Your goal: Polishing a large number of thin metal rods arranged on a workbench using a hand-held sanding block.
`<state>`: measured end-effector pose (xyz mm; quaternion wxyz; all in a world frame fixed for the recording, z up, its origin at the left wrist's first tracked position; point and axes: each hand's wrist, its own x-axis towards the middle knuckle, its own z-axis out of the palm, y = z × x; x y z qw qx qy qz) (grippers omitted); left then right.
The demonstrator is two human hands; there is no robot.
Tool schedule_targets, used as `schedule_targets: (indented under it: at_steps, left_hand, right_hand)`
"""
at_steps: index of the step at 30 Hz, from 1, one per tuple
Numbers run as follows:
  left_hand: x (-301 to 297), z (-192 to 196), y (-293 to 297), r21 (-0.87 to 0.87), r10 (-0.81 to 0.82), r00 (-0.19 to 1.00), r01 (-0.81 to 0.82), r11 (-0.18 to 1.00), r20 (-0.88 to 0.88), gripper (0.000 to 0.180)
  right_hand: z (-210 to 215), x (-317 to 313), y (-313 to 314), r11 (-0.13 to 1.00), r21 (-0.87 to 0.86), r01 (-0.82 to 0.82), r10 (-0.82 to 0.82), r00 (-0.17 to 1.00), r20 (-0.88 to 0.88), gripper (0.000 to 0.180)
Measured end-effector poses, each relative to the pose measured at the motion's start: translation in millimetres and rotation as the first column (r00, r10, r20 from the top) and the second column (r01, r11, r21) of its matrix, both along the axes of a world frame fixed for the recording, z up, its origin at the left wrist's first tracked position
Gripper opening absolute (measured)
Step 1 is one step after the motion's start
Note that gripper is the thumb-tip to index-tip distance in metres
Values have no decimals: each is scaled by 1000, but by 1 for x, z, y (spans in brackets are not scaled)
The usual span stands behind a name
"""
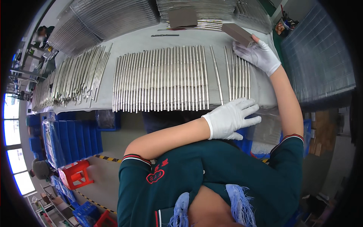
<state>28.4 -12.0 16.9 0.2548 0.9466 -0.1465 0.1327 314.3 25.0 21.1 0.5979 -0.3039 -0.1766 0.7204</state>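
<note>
Head camera looks steeply down, close over the table (151, 41).

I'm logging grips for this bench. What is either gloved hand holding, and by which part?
The right hand grips a flat grey-brown block by its near end. The left hand holds nothing.

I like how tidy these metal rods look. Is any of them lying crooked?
Yes. One rod lies slanted in the gap between the big row and the small group by the gloved hands. A pile further left looks jumbled.
</note>
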Motion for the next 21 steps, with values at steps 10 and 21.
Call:
schedule_targets:
  at_steps: [10, 21]
  left_hand:
    - [-74, 12, 34, 285, 413, 907, -376, 882, -83, 95]
    - [-86, -2, 43, 306, 458, 886, -419, 855, -65, 93]
  right_hand:
    - [4, -60, 41, 989, 123, -81, 76, 996, 42, 67]
    - [-19, -133, 104, 941, 104, -322, 324, 946, -11, 70]
